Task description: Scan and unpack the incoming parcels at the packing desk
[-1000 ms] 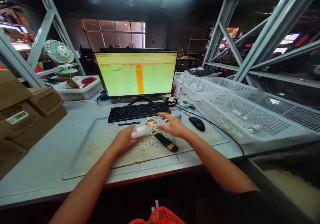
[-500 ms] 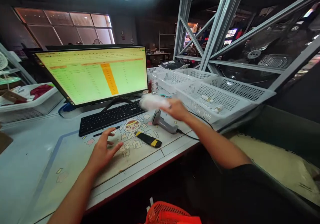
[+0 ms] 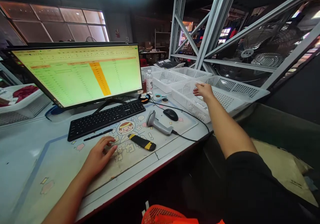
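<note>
The right hand [image 3: 203,91] reaches over the near basket [image 3: 190,106], fingers spread and seemingly empty, so it should release low inside, while the left hand [image 3: 100,154] rests open, left of the basket.

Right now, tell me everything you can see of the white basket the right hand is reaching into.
The white basket is a shallow rectangular tray that looks like plastic, its walls and floor pierced with small holes. It sits level at the desk's right edge, beside more baskets of the same kind behind and to its right. The right hand hovers, open, over its inside. What lies on its floor is too hidden to tell. The black mouse lies just left of it, apart.
</note>
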`<state>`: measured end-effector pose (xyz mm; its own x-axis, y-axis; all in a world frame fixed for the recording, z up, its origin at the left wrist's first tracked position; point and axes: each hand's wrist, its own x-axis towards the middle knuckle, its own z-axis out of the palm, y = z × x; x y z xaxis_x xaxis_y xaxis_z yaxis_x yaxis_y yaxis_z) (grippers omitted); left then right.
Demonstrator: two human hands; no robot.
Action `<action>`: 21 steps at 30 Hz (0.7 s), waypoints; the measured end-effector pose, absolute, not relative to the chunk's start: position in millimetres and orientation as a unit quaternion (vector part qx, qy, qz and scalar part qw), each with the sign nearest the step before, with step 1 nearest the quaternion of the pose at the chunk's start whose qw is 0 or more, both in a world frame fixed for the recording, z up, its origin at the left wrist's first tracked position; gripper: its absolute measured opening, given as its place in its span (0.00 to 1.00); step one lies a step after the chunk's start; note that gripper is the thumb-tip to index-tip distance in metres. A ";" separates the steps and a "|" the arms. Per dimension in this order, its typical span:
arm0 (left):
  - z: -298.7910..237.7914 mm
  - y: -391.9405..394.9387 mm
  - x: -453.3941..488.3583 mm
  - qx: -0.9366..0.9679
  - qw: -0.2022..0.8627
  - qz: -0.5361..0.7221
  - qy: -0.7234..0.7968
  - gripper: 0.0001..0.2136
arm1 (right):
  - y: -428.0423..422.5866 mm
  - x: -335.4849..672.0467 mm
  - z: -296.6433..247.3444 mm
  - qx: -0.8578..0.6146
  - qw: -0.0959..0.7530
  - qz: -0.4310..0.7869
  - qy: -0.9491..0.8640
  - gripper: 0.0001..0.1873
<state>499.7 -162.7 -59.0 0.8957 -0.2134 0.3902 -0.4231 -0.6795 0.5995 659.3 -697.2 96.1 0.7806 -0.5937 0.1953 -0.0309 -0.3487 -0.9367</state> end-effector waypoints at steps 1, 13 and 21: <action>-58.8 -162.4 499.8 0.904 0.362 0.149 -0.173 0.17 | -685.1 665.2 94.5 -0.787 0.535 -0.255 0.173 0.08; -62.1 -161.0 501.9 0.903 0.372 0.182 -0.113 0.14 | -547.4 807.0 123.2 -0.872 0.414 -0.259 -0.007 0.16; -68.1 -157.3 508.1 0.905 0.372 0.189 -0.086 0.13 | -494.8 935.2 163.2 -0.928 0.274 -0.253 -0.027 0.22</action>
